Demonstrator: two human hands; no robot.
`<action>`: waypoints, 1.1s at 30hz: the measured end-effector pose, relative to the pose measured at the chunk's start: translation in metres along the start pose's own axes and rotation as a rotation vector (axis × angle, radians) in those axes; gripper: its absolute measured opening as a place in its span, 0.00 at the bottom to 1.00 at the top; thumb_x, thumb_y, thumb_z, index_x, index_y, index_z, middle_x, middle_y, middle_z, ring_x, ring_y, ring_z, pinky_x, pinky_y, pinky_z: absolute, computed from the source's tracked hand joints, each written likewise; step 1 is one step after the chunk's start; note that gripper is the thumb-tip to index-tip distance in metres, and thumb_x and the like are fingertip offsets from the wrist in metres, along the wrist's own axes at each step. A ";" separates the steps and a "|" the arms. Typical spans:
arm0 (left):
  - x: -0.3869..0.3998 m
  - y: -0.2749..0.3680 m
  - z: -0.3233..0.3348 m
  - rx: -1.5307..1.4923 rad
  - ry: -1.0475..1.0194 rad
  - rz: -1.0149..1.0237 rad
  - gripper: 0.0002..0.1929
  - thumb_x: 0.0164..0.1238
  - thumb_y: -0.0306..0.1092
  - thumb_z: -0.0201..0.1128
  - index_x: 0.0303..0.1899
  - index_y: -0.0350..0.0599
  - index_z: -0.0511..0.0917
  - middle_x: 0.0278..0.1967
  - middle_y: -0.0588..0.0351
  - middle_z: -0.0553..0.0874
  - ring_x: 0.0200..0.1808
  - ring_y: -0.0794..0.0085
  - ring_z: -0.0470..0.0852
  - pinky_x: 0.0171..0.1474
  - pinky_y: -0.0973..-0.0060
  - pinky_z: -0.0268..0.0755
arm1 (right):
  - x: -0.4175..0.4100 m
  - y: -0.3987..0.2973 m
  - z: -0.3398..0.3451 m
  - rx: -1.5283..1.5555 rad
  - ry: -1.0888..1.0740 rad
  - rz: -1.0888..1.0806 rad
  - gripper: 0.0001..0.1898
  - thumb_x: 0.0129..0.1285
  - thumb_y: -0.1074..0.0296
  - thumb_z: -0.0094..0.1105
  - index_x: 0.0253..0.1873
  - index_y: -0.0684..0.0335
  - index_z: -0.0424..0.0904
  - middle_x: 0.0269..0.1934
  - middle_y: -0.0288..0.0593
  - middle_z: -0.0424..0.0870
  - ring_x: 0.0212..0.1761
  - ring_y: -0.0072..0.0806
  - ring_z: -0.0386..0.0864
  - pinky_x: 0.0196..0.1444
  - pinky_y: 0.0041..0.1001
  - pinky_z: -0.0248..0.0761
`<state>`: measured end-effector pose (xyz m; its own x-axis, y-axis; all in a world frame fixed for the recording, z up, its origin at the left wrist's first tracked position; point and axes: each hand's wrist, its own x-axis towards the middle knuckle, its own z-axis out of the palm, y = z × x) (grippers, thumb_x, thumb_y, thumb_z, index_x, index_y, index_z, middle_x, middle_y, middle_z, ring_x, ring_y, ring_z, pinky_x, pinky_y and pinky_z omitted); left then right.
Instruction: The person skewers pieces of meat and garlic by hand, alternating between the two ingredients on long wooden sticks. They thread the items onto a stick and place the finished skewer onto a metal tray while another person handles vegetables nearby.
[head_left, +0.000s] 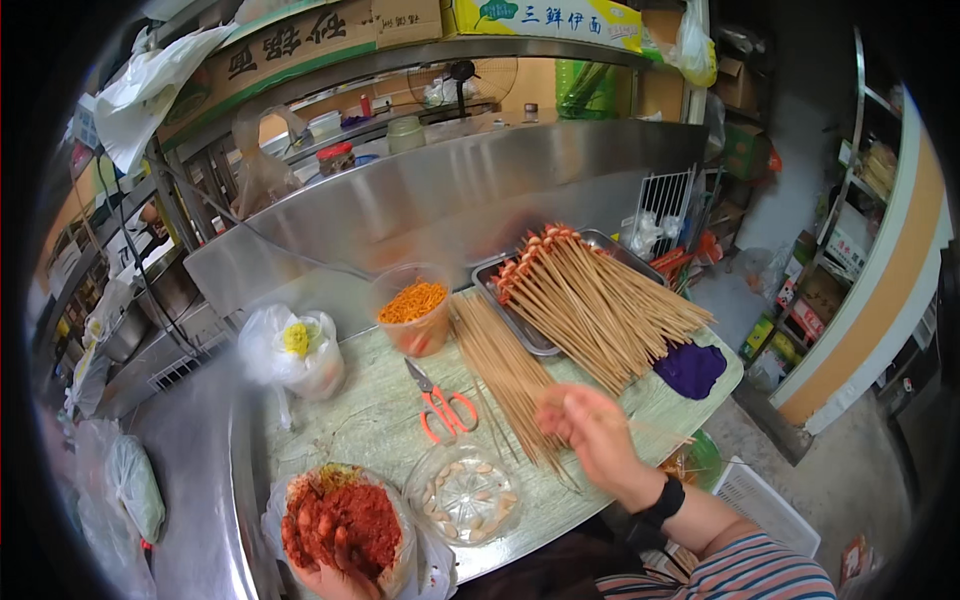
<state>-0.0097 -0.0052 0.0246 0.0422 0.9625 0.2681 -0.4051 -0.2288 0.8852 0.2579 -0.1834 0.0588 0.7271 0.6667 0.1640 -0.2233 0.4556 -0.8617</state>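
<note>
My left hand is down in a bag-lined bowl of red paste, its curled fingers coated red. Whether it grips anything there is hidden. Slightly blurred, my right hand is raised over the near end of a pile of bamboo skewers. A thin bamboo skewer sticks out to the right from that hand. Between my hands stands a clear plastic dish with several pale, clove-like pieces. Orange-handled scissors lie behind the dish, blades partly apart and pointing away.
A metal tray bears many loaded skewers, handles toward me. Beside it lies a purple cloth-like piece. A tub of orange shreds and a bagged white tub stand further left. A steel panel rises behind the table.
</note>
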 end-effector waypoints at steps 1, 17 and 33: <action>-0.001 0.004 0.001 -0.005 0.003 -0.001 0.29 0.60 0.21 0.61 0.64 0.41 0.63 0.57 0.50 0.76 0.55 0.66 0.75 0.52 0.77 0.73 | 0.019 -0.002 -0.004 0.027 0.060 -0.040 0.16 0.73 0.65 0.45 0.58 0.69 0.69 0.51 0.46 0.77 0.50 0.31 0.77 0.51 0.29 0.72; -0.002 0.005 0.012 0.121 0.062 0.029 0.21 0.57 0.25 0.64 0.54 0.36 0.73 0.51 0.49 0.79 0.50 0.63 0.77 0.52 0.65 0.73 | 0.155 0.035 -0.061 0.330 0.464 0.118 0.19 0.70 0.62 0.48 0.58 0.68 0.67 0.49 0.48 0.78 0.43 0.31 0.77 0.45 0.30 0.73; -0.009 -0.056 -0.020 0.012 -0.030 -0.040 0.18 0.63 0.15 0.50 0.54 0.35 0.73 0.51 0.55 0.80 0.48 0.73 0.80 0.52 0.77 0.75 | 0.162 0.104 -0.121 -1.571 -0.082 -0.333 0.08 0.42 0.78 0.61 0.21 0.71 0.69 0.16 0.54 0.71 0.19 0.44 0.77 0.22 0.37 0.68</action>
<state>-0.0053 0.0018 -0.0348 0.0854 0.9661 0.2435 -0.3917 -0.1922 0.8998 0.4308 -0.0999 -0.0621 0.5582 0.7184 0.4152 0.8224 -0.4127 -0.3916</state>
